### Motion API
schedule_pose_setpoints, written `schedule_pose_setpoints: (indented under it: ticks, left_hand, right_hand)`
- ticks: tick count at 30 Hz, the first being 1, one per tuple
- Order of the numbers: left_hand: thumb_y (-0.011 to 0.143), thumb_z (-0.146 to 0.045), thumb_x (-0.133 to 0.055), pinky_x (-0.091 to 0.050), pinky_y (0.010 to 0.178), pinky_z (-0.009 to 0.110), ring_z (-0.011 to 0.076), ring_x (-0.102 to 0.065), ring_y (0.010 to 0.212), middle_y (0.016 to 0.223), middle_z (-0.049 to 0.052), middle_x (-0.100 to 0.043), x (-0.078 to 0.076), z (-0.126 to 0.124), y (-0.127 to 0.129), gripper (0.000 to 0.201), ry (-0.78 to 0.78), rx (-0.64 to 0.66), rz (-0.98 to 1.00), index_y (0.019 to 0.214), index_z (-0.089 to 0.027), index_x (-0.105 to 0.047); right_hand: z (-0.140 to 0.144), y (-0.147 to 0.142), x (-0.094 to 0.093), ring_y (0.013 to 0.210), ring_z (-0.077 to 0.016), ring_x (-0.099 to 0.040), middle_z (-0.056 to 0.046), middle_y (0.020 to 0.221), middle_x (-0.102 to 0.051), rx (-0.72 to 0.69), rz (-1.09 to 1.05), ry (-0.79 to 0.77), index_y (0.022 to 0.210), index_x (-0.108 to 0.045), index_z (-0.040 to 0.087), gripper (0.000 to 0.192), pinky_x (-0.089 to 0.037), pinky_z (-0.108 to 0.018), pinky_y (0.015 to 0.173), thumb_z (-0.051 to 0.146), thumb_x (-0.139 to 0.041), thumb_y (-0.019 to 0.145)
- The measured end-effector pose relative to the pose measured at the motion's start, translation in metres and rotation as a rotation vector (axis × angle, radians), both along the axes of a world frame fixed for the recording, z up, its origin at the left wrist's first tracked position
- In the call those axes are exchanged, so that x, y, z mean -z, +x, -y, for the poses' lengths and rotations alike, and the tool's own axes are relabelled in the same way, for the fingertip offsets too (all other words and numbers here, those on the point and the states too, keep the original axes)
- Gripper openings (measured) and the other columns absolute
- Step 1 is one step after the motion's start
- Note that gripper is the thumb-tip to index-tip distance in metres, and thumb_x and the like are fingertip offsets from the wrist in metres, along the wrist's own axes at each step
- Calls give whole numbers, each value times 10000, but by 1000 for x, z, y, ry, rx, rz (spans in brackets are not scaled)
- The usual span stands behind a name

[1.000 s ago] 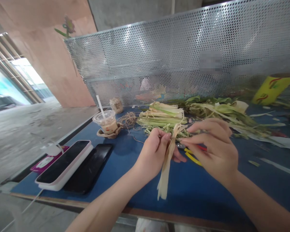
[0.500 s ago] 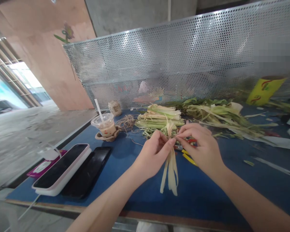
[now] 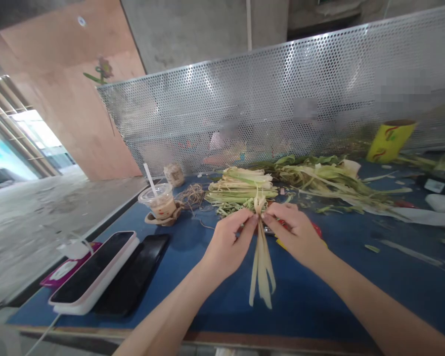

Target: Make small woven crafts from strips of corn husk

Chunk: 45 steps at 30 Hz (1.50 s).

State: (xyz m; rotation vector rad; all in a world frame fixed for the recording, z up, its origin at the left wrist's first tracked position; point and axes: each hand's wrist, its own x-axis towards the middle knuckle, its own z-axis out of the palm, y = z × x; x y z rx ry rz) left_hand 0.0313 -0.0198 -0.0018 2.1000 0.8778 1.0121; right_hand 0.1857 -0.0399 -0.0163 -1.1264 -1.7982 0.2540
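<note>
A small bundle of pale corn husk strips (image 3: 261,269) hangs upright between my hands, its tips fanned out at the top and its long ends dangling over the table. My left hand (image 3: 230,240) pinches the bundle's narrow middle from the left, thumb against fingers. From the other side my right hand (image 3: 298,232) is closed in a pinch at the same spot; any thin tie between the fingertips is too small to make out. Behind my right hand lies a tool with red and yellow handles (image 3: 316,229), mostly hidden.
Stacked husks (image 3: 244,183) and a loose leafy heap (image 3: 319,178) lie behind. Tangled twine (image 3: 192,196), an iced drink cup (image 3: 159,201), a dark phone (image 3: 133,277) and a thick white-edged device (image 3: 96,272) sit left. A yellow roll (image 3: 389,142) stands right, before a perforated metal screen (image 3: 207,113).
My right hand has come in and lowered to the bundle's middle, level with my left. The camera view has tilted and shifted slightly. Both hands stay on the bundle.
</note>
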Motion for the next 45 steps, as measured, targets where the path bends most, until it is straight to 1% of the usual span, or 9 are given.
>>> schedule_pose_setpoints:
  ticks: [6,14,18,22,24,28,32,40,45]
  left_hand:
    - [830,-300,-453,-330,556,220,83,-394,521,523,-29,-432,3,3,1,301,-234,197,391,563,-164,-460]
    - [754,-260,-500,-296,521,230,80,-318,478,472,-41,-338,7,14,12,299,-461,240,699,490,-167,-395]
    - [809,-258,-443,-298,525,236,93,-331,490,487,-32,-352,8,12,6,314,-292,231,597,509,-174,-400]
    - [840,-223,-418,-354,659,248,126,-445,677,698,18,-487,6,7,1,249,165,40,308,606,-172,-486]
    - [843,-220,-410,-364,705,245,132,-465,743,777,25,-506,6,5,2,218,235,-46,261,650,-171,-498]
    - [847,-289,-406,-372,574,206,97,-441,591,621,-30,-445,8,1,9,227,-100,-153,423,654,-175,-445]
    - [816,-348,-462,-323,434,180,63,-377,435,505,-70,-390,10,-1,13,267,-361,-60,557,620,-178,-398]
    - [788,-384,-491,-308,351,171,57,-417,325,452,-76,-472,13,-2,14,256,-528,62,676,654,-175,-427]
    - [759,-407,-507,-292,336,166,49,-403,293,453,-64,-502,13,-1,17,285,-629,98,640,642,-169,-403]
  right_hand:
    - [3,-4,2,470,-77,-328,52,501,-362,-342,-548,-225,534,-407,180,338,-269,-225,469,320,-479,833]
    - [8,-10,2,451,-75,-277,58,486,-347,-406,-731,-294,540,-437,180,334,-226,-235,449,359,-526,808]
    - [6,-10,1,452,-76,-303,57,486,-364,-400,-710,-276,526,-431,179,344,-244,-229,454,354,-517,810]
    - [-2,-13,-2,451,-82,-367,53,472,-394,-367,-654,-218,522,-423,185,332,-314,-225,473,345,-504,801]
    - [-4,-15,-4,451,-84,-378,56,476,-395,-338,-653,-202,549,-423,191,294,-330,-224,474,330,-494,798]
    - [0,-16,-8,518,-102,-421,29,559,-449,-122,-414,-43,605,-462,192,203,-354,-234,508,251,-482,799]
    - [5,-18,-3,621,-121,-478,0,692,-523,-15,-96,276,706,-481,203,79,-409,-251,582,192,-513,776]
    - [-1,-25,9,576,-122,-575,1,733,-555,-234,-537,-93,862,-482,214,130,-515,-261,537,234,-566,764]
    - [-3,-15,7,723,-164,-591,-36,772,-609,-89,-316,77,752,-615,207,65,-498,-273,607,215,-555,775]
